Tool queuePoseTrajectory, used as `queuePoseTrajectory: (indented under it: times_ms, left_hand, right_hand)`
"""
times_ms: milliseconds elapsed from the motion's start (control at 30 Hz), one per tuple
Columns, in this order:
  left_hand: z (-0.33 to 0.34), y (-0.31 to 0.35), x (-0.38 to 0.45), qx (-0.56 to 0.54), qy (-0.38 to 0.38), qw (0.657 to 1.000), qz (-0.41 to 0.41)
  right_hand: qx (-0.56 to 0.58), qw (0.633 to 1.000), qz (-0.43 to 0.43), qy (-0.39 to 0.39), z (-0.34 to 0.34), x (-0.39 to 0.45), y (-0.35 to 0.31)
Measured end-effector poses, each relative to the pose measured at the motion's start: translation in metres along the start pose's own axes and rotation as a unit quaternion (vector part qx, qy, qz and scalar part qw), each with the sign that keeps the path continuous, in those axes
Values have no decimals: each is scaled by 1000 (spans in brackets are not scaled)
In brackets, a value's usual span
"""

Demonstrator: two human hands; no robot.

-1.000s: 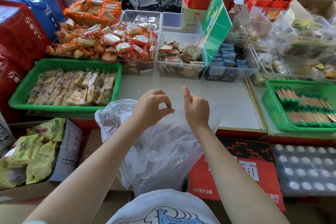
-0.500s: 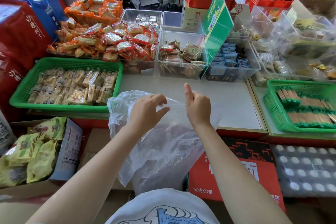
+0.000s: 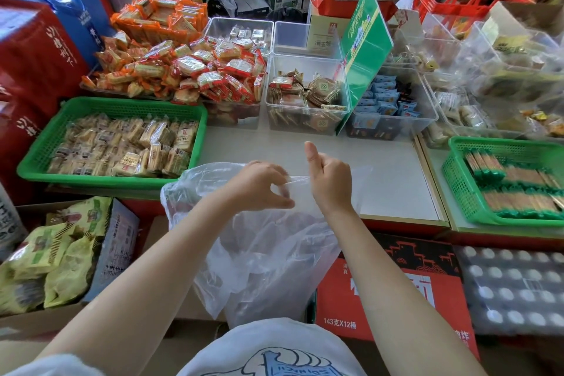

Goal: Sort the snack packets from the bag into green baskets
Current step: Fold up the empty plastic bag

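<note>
A clear plastic bag (image 3: 268, 259) hangs in front of me at the table's front edge; faint snack shapes show through its film. My left hand (image 3: 259, 186) pinches the bag's top rim, and my right hand (image 3: 329, 180) grips the rim just beside it, thumb pointing up. A green basket (image 3: 45, 146) on the left holds several tan snack packets (image 3: 128, 146). A second green basket (image 3: 457, 186) at the right holds green-and-brown stick packets (image 3: 512, 183).
Clear bins of wrapped snacks (image 3: 305, 101) and a pile of orange packets (image 3: 183, 67) line the back of the grey table (image 3: 390, 180). A green sign (image 3: 363, 49) stands tilted among them. Red cartons (image 3: 390, 293) and a box of yellow packs (image 3: 45, 256) sit below.
My hands have come closer together on the bag's rim, and the bag's left side has gathered in toward them and risen.
</note>
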State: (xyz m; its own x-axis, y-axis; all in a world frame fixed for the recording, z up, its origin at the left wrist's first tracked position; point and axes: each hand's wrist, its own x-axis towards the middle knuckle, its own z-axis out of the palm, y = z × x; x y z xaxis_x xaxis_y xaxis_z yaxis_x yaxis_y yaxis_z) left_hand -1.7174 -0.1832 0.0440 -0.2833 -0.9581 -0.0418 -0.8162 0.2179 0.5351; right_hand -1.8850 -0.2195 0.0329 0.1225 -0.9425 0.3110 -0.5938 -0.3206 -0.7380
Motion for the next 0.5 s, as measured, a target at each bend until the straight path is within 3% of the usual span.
queuePoseTrajectory:
  times_ms: [100,233,333,433,500]
  left_hand:
    - [-6,-14,-2,60,-22,995,-75]
    - [-14,-27,-4,42,-15,993,-108]
    - [-16,-17,0,16,-18,995,-96]
    - [-14,-2,6,17,-28,996,-78]
    - [-12,5,8,11,-28,997,-71]
  right_hand:
    - [-53,997,19,46,-16,8,6]
    - [-126,988,50,79,-26,12,31]
    - [-159,982,-51,89,-17,10,28]
    - [-146,976,-155,44,3,5,4]
    - [-159,970,-179,30,17,-2,0]
